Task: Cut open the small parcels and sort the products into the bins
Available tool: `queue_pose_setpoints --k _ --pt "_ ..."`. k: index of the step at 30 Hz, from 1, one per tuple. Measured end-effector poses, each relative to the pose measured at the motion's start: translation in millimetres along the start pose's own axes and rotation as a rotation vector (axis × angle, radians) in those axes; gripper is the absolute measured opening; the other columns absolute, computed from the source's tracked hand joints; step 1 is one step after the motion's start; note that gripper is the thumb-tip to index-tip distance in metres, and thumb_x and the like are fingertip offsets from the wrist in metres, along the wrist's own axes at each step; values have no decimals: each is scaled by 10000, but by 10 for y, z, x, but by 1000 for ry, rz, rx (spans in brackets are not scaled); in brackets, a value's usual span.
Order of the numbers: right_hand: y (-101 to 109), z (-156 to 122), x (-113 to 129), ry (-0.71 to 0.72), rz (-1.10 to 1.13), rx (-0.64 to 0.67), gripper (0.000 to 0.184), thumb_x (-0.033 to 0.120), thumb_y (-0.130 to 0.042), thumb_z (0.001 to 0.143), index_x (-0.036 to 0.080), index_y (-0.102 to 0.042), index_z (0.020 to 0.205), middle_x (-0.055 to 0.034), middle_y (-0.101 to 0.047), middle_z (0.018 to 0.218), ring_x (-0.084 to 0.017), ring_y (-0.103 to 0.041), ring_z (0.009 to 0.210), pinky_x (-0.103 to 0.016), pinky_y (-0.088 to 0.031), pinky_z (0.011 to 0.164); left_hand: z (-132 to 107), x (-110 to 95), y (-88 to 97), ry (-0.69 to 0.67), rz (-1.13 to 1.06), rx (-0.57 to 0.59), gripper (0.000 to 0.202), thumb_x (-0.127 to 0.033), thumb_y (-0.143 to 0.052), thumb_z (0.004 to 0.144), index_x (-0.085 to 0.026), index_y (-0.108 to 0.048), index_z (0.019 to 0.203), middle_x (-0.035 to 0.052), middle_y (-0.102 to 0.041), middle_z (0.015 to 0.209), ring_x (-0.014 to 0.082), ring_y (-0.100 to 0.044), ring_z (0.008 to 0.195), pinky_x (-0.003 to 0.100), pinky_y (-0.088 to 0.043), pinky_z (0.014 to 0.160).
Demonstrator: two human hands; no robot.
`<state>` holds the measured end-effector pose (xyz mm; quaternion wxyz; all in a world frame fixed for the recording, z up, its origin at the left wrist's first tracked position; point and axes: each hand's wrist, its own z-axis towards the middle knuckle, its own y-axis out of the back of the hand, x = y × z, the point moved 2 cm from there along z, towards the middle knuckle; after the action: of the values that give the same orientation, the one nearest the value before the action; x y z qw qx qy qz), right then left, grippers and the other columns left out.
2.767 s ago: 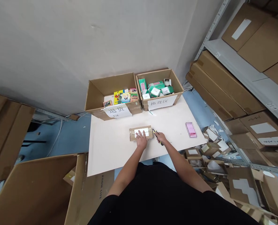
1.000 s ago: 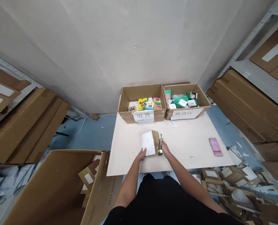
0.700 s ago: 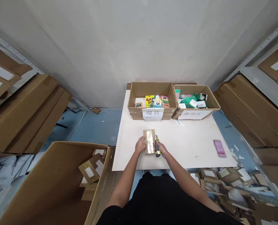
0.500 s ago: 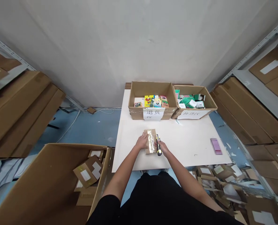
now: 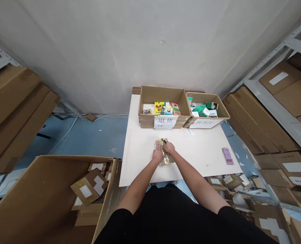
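A small taped cardboard parcel lies on the white table, close to its front edge. My left hand presses down on the parcel's left side, fingers laid over it. My right hand is closed round a yellow-and-black utility knife, whose tip rests on the parcel's far end.
Two open labelled cartons stand at the back of the table: the left carton holds colourful small boxes, the right carton green and white ones. A pink item lies at the table's right. A large open carton with parcels stands at floor left; opened boxes litter the right floor.
The parcel was turned over and rotated from label-up to tape-up. My right hand with the knife moved from beside the parcel onto its far end. The left hand stays on the parcel.
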<state>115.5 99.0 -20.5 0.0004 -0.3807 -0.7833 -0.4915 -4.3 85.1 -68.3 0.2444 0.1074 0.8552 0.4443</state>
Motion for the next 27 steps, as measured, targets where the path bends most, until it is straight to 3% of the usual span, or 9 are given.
queue_pose_setpoints --k 4,8,14,17,20,22,27 --pt "-75 47 98 -36 -26 21 265 352 -601 1038 151 -680 1192 -219 -760 1210 -312 -738 1137 -348 -531 914 -55 210 130 -111 -17 63 1153 -580 -725 850 -207 -73 1725 151 -38 1798 354 -2 1663 531 -409 1194" --pt "-169 -18 24 -51 -43 35 246 291 -673 978 150 -685 1179 -230 -756 1224 -332 -727 1169 -376 -540 936 -114 336 214 -142 -17 65 1063 -551 -732 874 -269 -149 1717 115 -68 1802 336 -41 1664 543 -374 1211" --pt "-189 -123 -77 -99 -44 132 192 165 -859 749 179 -724 884 -155 -785 819 -352 -797 894 -376 -596 763 -143 386 253 -186 -19 103 1200 -556 -838 772 -268 -153 1714 135 -55 1798 357 1 1662 549 -344 1221" --pt "-213 -292 -246 -128 -14 160 229 200 -906 680 189 -727 821 -110 -726 644 -364 -790 730 -382 -604 637 -147 399 264 -186 -10 93 1158 -554 -823 786 -242 -198 1710 143 -79 1797 369 4 1659 557 -309 1240" --pt "-325 -596 -579 -165 66 193 202 268 -876 718 188 -736 840 -104 -701 605 -356 -763 602 -400 -601 556 -161 410 252 -197 -18 48 1099 -568 -806 804 -254 -252 1699 121 -126 1798 379 -16 1655 565 -287 1247" --pt "-416 -815 -819 -134 87 184 133 264 -815 772 191 -731 846 -128 -727 671 -355 -775 638 -416 -614 593 -179 431 234 -211 -31 5 1067 -591 -796 811 -273 -282 1691 110 -160 1794 390 -31 1651 571 -289 1240" --pt "-463 -1114 -1165 -54 -5 95 91 194 -761 804 208 -711 879 -195 -784 961 -387 -763 1069 -457 -597 876 -242 452 163 -204 -26 -62 1057 -625 -766 834 -248 -278 1692 117 -198 1787 409 -64 1640 568 -264 1252"
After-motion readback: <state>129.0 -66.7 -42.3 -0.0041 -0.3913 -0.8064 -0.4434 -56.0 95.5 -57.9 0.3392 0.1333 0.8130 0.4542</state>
